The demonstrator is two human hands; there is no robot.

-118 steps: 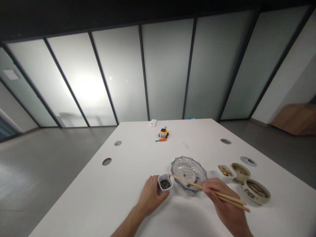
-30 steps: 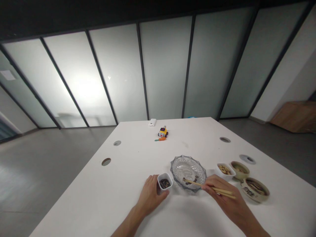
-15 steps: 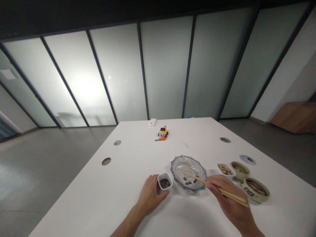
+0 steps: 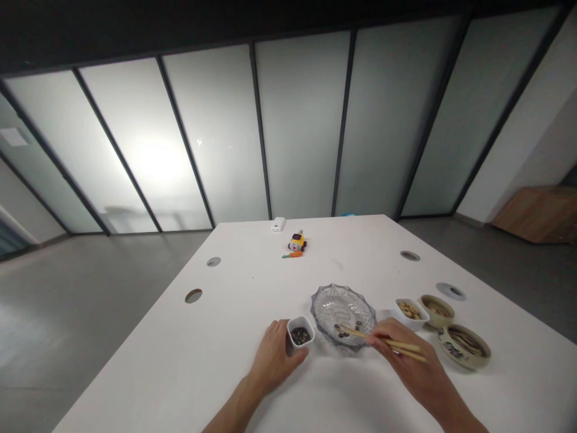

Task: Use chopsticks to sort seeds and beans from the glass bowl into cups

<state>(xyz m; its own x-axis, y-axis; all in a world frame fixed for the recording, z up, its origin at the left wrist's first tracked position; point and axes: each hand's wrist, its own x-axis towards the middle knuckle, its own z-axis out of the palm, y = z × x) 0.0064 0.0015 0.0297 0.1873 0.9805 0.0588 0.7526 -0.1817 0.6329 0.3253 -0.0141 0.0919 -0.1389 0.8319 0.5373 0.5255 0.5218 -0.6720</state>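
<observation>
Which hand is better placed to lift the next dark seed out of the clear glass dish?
Right. The right hand holds the wooden chopsticks with their tips inside the clear glass dish, by the dark seeds. The left hand grips the small white square cup beside it.

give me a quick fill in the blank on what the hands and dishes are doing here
1. The right hand holds a pair of ____.
2. Their tips reach into the ____ dish.
3. The left hand grips a small white cup that sits to the ____ of that dish.
4. The toy car stands at the table's ____ end.

Missing words: chopsticks; glass; left; far
</observation>
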